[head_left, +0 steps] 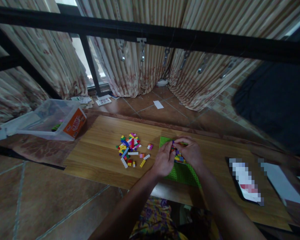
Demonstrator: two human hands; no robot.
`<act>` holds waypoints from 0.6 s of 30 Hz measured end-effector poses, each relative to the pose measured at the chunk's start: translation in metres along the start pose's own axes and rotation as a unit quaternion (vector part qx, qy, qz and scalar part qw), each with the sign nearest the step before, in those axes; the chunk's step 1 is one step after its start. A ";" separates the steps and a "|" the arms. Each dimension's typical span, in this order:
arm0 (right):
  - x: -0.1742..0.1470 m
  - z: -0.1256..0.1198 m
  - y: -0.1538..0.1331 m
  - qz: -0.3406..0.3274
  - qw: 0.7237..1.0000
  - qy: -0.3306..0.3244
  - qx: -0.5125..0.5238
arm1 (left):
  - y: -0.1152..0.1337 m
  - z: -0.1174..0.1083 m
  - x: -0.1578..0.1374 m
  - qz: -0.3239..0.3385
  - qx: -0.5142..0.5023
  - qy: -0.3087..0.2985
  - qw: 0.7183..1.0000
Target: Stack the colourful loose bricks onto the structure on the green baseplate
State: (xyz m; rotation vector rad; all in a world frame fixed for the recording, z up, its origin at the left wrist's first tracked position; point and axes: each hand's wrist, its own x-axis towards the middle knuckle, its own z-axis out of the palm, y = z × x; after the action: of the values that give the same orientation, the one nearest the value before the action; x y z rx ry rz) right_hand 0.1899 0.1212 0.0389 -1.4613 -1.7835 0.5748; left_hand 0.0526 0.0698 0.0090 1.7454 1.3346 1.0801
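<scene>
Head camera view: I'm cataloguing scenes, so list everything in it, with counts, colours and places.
Loose bricks: many, multicoloured, left of baseplate
Baseplate: one, green, under the hands
Built bricks: many, multicoloured, between the hands
Table: one, brown, centre
Phone: one, dark edges, table's right end
Flat item: one, whitish, right of phone
Box: one, clear, orange label, left of table
Pieces: some, green and pink, in box
Sheet: one, white, floor beyond table
Booklets: several, mostly white, near curtains
Curtains: count unclear, striped beige, background
Frame: one, black with metal fittings, across top
Covered thing: one, dark, far right
Tiles: many, brown, floor
Clothing: patterned, yellow and purple, bottom centre
Left hand: one, bare, at the built bricks
Right hand: one, bare, likewise
</scene>
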 end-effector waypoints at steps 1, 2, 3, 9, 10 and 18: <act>0.000 -0.001 0.000 0.000 1.000 -0.002 0.003 | 0.000 0.000 0.000 -0.002 0.004 -0.001 1.000; 0.000 -0.001 -0.001 0.001 1.000 -0.002 0.006 | 0.001 0.000 0.000 -0.003 0.008 -0.001 1.000; 0.000 -0.002 -0.001 0.004 1.000 0.000 0.011 | 0.002 0.000 -0.001 -0.005 0.012 -0.002 1.000; 0.002 -0.001 0.005 0.037 0.999 0.033 0.017 | 0.006 -0.002 -0.002 -0.020 0.038 -0.008 0.999; 0.002 0.001 0.006 0.038 0.999 0.033 0.010 | 0.006 -0.002 -0.002 -0.021 0.041 -0.007 0.999; 0.003 0.009 0.008 0.055 0.998 -0.026 0.032 | 0.008 0.001 -0.002 -0.028 0.057 -0.007 0.998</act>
State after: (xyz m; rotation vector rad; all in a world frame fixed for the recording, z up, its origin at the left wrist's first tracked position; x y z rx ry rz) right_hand 0.1880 0.1275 0.0279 -1.5196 -1.7151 0.7259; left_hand 0.0561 0.0658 0.0154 1.7825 1.4524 0.9761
